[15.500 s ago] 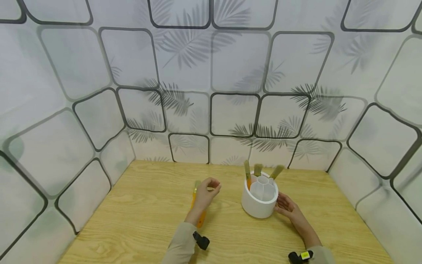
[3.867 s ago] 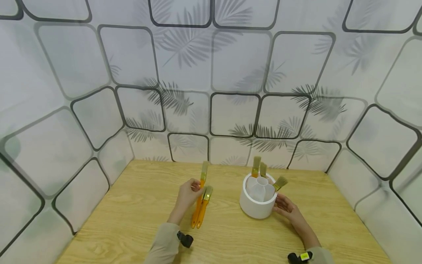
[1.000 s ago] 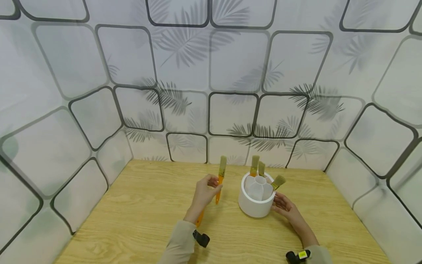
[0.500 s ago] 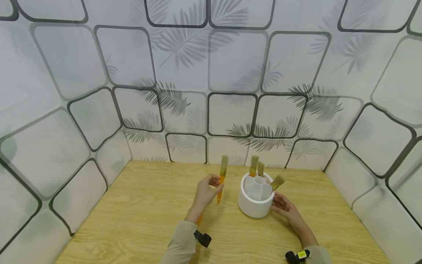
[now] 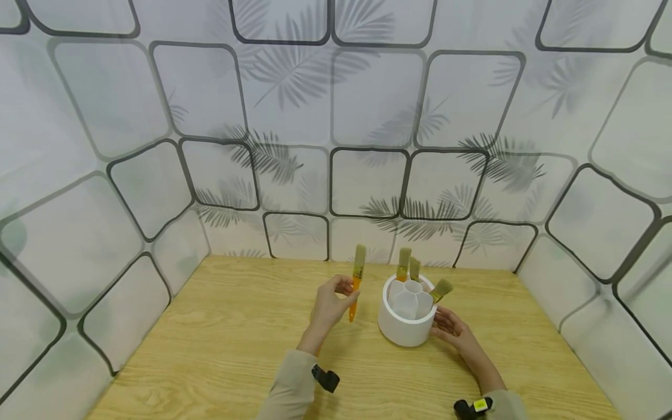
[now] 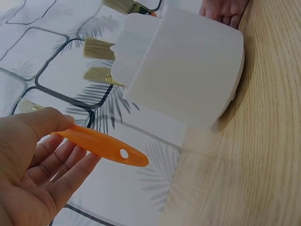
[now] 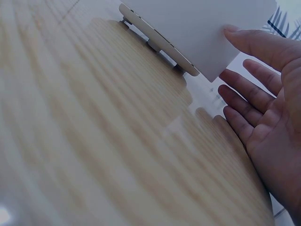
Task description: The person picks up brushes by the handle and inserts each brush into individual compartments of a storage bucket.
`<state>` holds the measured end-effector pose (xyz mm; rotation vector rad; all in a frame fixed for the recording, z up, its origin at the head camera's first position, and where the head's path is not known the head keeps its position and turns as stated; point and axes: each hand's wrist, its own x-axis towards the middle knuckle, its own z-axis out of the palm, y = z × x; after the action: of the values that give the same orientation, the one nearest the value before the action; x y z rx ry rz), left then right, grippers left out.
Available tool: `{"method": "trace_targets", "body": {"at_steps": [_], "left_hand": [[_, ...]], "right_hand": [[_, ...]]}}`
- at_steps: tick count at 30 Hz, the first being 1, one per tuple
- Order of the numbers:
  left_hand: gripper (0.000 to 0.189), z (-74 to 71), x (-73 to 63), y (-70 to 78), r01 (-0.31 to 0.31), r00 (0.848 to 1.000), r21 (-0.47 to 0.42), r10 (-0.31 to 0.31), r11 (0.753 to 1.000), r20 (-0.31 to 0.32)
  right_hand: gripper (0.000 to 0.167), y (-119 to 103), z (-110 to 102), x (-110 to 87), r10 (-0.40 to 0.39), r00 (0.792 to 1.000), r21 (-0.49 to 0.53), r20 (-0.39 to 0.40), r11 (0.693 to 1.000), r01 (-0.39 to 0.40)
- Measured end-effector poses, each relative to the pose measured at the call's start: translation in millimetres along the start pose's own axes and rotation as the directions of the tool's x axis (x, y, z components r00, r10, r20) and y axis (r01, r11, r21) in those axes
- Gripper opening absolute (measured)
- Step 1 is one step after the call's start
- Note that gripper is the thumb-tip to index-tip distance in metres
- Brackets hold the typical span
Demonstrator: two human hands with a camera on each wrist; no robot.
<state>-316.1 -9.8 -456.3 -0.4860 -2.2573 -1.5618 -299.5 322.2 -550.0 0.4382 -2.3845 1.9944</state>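
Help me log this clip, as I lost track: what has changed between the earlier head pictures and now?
The left hand has taken hold of an orange-handled brush since the first picture and carried it right, toward the white holder. The three brushes in the holder have shifted rightward within it. Unchanged: their number, and the right hand at the holder's side.

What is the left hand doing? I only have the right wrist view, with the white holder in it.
Observer: The left hand grips a brush by its orange handle.
Operator: Is that brush in the holder yet?
Observer: No, the head view shows it apart from the holder.
Operator: And what does the holder have in it?
Observer: Three more brushes stick up out of it.
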Motion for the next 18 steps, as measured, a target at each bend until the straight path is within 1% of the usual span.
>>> {"method": "trace_targets", "body": {"at_steps": [7, 14, 18], "left_hand": [[0.018, 2.6, 2.3, 2.8, -0.017, 1.0, -0.026, 0.017, 1.0, -0.005], [0.018, 4.0, 2.6, 6.6, -0.016, 1.0, -0.075, 0.016, 0.997, -0.009], [0.018, 5.0, 2.5, 8.1, -0.024, 1.0, -0.077, 0.023, 0.997, -0.008]], "right_hand": [[0.06, -0.2, 0.0, -0.5, 0.022, 1.0, 0.001, 0.003, 1.0, -0.022], [0.058, 1.8, -0.7, 0.6, -0.019, 1.0, -0.009, -0.001, 1.0, 0.019], [0.059, 1.8, -1.0, 0.6, -0.022, 1.0, -0.006, 0.006, 1.0, 0.022]]}}
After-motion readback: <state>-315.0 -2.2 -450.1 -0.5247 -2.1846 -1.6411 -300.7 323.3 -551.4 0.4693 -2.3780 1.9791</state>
